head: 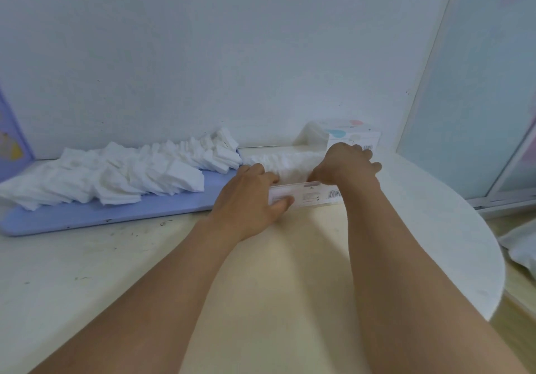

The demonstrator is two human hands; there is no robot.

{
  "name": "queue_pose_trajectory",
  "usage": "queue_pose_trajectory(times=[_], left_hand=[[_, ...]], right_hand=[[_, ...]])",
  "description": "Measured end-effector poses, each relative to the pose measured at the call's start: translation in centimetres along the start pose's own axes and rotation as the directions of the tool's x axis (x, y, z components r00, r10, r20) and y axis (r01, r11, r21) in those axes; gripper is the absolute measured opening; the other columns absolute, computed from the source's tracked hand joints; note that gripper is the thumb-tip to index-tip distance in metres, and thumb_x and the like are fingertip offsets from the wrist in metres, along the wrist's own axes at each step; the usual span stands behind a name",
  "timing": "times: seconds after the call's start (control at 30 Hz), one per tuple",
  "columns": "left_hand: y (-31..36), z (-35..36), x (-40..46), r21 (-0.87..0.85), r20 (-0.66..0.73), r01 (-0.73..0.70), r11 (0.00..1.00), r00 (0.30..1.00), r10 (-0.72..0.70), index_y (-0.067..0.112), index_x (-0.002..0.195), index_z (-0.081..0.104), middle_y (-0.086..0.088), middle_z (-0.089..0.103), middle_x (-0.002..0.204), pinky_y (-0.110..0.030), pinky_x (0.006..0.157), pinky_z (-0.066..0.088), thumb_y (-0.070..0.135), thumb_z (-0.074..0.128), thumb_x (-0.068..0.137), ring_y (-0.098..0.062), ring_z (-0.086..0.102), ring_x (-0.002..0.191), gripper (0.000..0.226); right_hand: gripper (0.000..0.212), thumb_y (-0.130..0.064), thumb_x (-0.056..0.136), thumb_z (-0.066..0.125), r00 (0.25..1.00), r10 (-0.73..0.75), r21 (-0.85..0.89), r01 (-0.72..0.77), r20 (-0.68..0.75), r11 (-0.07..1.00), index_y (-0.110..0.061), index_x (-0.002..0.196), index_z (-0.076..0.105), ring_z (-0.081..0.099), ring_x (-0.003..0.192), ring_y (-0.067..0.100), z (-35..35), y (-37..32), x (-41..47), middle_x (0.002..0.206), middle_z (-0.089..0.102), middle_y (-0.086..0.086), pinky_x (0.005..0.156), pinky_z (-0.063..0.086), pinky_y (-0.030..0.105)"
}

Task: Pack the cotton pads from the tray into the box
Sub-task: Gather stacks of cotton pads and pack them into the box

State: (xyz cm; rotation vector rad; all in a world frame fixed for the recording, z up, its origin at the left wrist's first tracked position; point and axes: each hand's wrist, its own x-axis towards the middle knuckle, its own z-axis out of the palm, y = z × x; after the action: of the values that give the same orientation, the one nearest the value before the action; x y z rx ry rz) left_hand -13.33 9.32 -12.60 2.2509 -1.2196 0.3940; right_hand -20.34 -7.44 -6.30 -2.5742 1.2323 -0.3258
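A lilac tray (121,214) lies at the left of the table with a long heap of white square cotton pads (124,172) on it. Right of the tray stands an open box (309,193) with a barcode on its near wall and a row of white pads (285,162) inside. My left hand (249,202) grips the box's near left corner, thumb on the front wall. My right hand (345,164) reaches over the box's right end with its fingers curled down onto the pads; what the fingers hold is hidden.
A second box (352,135) with pastel print stands against the wall behind my right hand. The cream table (275,286) has a rounded white right edge (464,243). A sliding door frame rises at the right, and a purple panel stands at the far left.
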Motion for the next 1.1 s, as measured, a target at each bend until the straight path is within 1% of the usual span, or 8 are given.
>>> queue_pose_trajectory(times=[0.07,0.13,0.27,0.5,0.63,0.77,0.9,1.1], left_hand=[[0.0,0.0,0.0,0.001,0.001,0.002,1.0,1.0,-0.002,0.023,0.125,0.064,0.005,0.053,0.104,-0.033,0.084,0.048,0.055,0.062,0.089,-0.015,0.046,0.105,0.048],[-0.1,0.1,0.0,-0.002,0.0,0.0,1.0,1.0,0.0,0.023,0.126,0.063,0.005,0.053,0.105,-0.032,0.085,0.047,0.056,0.062,0.089,-0.014,0.046,0.106,0.05],[-0.1,0.2,-0.1,-0.022,0.008,0.004,1.0,1.0,-0.004,0.022,0.129,0.062,0.005,0.053,0.108,-0.034,0.089,0.047,0.054,0.063,0.089,-0.016,0.045,0.108,0.051],[0.2,0.4,-0.1,-0.001,0.023,0.017,1.0,1.0,-0.016,0.018,0.134,0.057,0.002,0.054,0.117,-0.039,0.092,0.047,0.051,0.06,0.092,-0.02,0.042,0.114,0.053],[0.1,0.4,0.0,0.003,0.026,0.028,1.0,0.999,-0.028,0.018,0.135,0.056,0.002,0.054,0.12,-0.038,0.092,0.047,0.052,0.058,0.093,-0.02,0.042,0.116,0.054],[0.0,0.5,0.0,-0.002,0.028,0.032,0.999,0.999,-0.032,0.019,0.133,0.056,0.003,0.053,0.12,-0.037,0.092,0.046,0.051,0.058,0.093,-0.019,0.041,0.116,0.051],[0.1,0.5,0.0,-0.006,0.021,0.023,1.0,1.0,-0.023,0.019,0.133,0.056,0.003,0.053,0.119,-0.036,0.092,0.046,0.049,0.058,0.094,-0.018,0.041,0.115,0.05],[0.0,0.6,0.0,0.0,0.014,0.019,1.0,1.0,-0.019,0.017,0.136,0.054,0.002,0.053,0.123,-0.036,0.092,0.045,0.048,0.058,0.094,-0.02,0.042,0.117,0.052]], right_hand=[[0.091,-0.038,0.076,0.078,0.996,0.03,0.048,-0.034,0.08,0.998,-0.011,0.148,0.028,0.025,0.142,0.035,0.3,0.1,0.4,0.148,0.03,0.013,0.107,0.031,0.049],[0.099,-0.037,0.081,0.071,0.985,0.024,0.134,-0.047,0.169,0.99,-0.014,0.155,0.01,0.028,0.141,0.038,0.6,0.3,0.9,0.151,0.027,0.013,0.11,0.035,0.051],[0.086,-0.039,0.078,0.055,0.973,0.052,0.078,-0.071,0.223,0.994,-0.018,0.153,0.019,0.037,0.134,0.04,0.8,0.2,0.9,0.145,0.038,0.013,0.108,0.038,0.056],[0.078,-0.039,0.081,0.054,0.985,0.089,0.049,-0.097,0.145,0.994,-0.018,0.15,0.026,0.031,0.137,0.038,1.5,0.0,1.0,0.144,0.04,0.012,0.11,0.031,0.062],[0.093,-0.047,0.079,0.059,0.99,-0.011,0.023,0.008,0.14,1.0,-0.021,0.157,0.015,0.016,0.148,0.034,1.4,-0.4,0.6,0.155,0.026,0.006,0.111,0.018,0.073],[0.075,-0.04,0.092,0.036,0.987,0.043,-0.063,-0.033,0.154,0.997,-0.028,0.16,0.006,0.006,0.152,0.032,1.8,-0.7,0.6,0.164,0.017,0.003,0.111,0.004,0.077],[0.072,-0.037,0.095,0.032,0.979,0.076,-0.084,-0.062,0.188,0.995,-0.03,0.16,0.003,0.008,0.152,0.033,1.7,-1.2,0.8,0.163,0.018,0.004,0.11,0.003,0.078],[0.083,-0.05,0.089,0.044,0.986,-0.146,-0.001,0.146,0.077,0.989,-0.033,0.16,0.004,-0.006,0.156,0.026,1.2,-0.6,0.5,0.168,0.005,0.001,0.109,-0.011,0.077]])
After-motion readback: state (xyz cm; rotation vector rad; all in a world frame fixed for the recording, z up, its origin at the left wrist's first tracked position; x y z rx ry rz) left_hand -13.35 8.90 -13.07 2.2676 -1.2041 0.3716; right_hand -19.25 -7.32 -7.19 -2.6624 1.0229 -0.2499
